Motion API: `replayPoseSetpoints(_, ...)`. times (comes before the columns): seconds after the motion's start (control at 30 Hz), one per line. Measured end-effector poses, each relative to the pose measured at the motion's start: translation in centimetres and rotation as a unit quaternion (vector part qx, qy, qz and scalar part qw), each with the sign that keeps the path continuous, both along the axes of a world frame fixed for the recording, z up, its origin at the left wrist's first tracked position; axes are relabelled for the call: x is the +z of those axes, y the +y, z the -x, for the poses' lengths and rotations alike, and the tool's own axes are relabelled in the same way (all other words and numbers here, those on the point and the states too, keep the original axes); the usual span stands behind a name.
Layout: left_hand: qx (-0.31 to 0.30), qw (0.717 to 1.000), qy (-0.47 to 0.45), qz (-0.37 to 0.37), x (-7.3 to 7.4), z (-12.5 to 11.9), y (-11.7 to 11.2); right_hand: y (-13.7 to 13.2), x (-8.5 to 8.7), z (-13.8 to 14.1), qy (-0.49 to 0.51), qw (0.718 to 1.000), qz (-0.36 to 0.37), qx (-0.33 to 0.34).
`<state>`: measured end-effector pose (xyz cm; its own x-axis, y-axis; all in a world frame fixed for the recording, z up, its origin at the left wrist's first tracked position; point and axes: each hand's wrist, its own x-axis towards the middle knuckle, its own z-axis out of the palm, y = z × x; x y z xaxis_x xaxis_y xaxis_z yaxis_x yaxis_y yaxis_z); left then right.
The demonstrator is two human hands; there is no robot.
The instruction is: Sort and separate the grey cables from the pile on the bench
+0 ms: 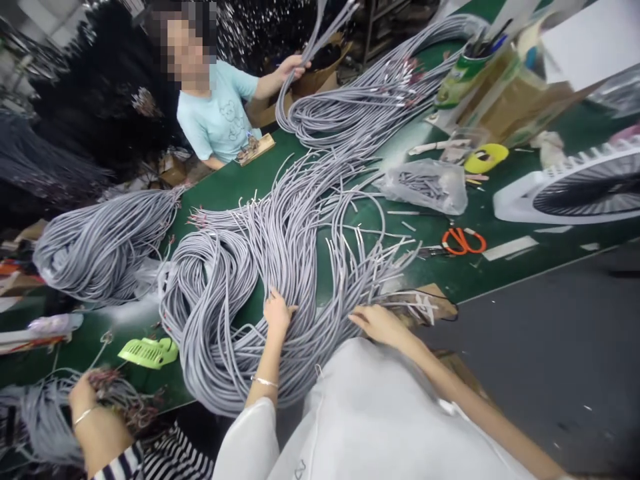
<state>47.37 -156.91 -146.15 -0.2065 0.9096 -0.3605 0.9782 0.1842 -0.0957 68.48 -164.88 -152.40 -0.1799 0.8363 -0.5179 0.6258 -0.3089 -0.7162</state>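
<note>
Long grey cables point(295, 253) with stripped ends lie in a large heap on the green table before me. My left hand point(279, 312) rests low in the middle of the heap, its fingers curled round some of the strands and its thumb pointing right. Further right, at the near edge of the cables, my right hand point(375, 325) touches the strands with its fingers stretched out. Whether a strand lies under its fingertips is hard to make out. A looped cable bundle point(210, 267) curves to the left of my left hand.
Orange-handled scissors point(463, 241), a clear bag point(425, 187) and a white fan point(575, 187) are at right. Another cable bundle point(105, 247) lies left. A co-worker point(220, 113) across the table holds cables; another person's hand point(85, 400) handles cables at lower left.
</note>
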Motion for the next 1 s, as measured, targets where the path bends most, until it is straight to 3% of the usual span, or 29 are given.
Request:
replayPoseSetpoints(0.17, 0.011, 1.000, 0.005, 0.006, 1.2, 1.0, 0.1, 0.3, 0.9, 2.1, 0.112, 0.993, -0.011, 0.022)
replayPoseSetpoints(0.37, 0.014, 0.999, -0.047, -0.021, 6.9, 2.3, -0.7, 1.9, 2.0, 3.8, 0.285, 0.957, 0.031, -0.036)
replayPoseSetpoints(0.47, 0.008, 0.998, -0.066, -0.019, 8.6, 2.7, -2.3, 3.2, 2.4, 5.2, 0.379, 0.918, 0.082, -0.079)
replayPoseSetpoints(0.53, -0.024, 0.999, -0.041, 0.003, 8.1, 2.3, -3.3, 4.3, 2.6, 6.3, 0.428, 0.890, 0.108, -0.112)
replayPoseSetpoints(0.63, -0.054, 0.998, -0.025, 0.033, 6.1, 1.2, -4.4, 6.5, 2.8, 8.3, 0.464, 0.859, 0.137, -0.169)
replayPoseSetpoints(0.73, -0.063, 0.997, -0.027, 0.035, 4.4, 0.8, -5.0, 9.8, 3.4, 10.5, 0.476, 0.839, 0.145, -0.222)
replayPoseSetpoints(0.8, -0.071, 0.997, -0.042, 0.013, 4.1, 1.7, -5.0, 12.0, 4.2, 11.6, 0.486, 0.832, 0.136, -0.233)
replayPoseSetpoints(0.9, -0.064, 0.983, -0.173, -0.009, 5.0, 4.7, -3.9, 14.1, 6.1, 12.1, 0.500, 0.834, 0.099, -0.210)
replayPoseSetpoints(1.0, -0.021, 0.926, -0.377, -0.021, 6.6, 7.3, -0.9, 13.6, 8.4, 11.6, 0.512, 0.844, 0.044, -0.156)
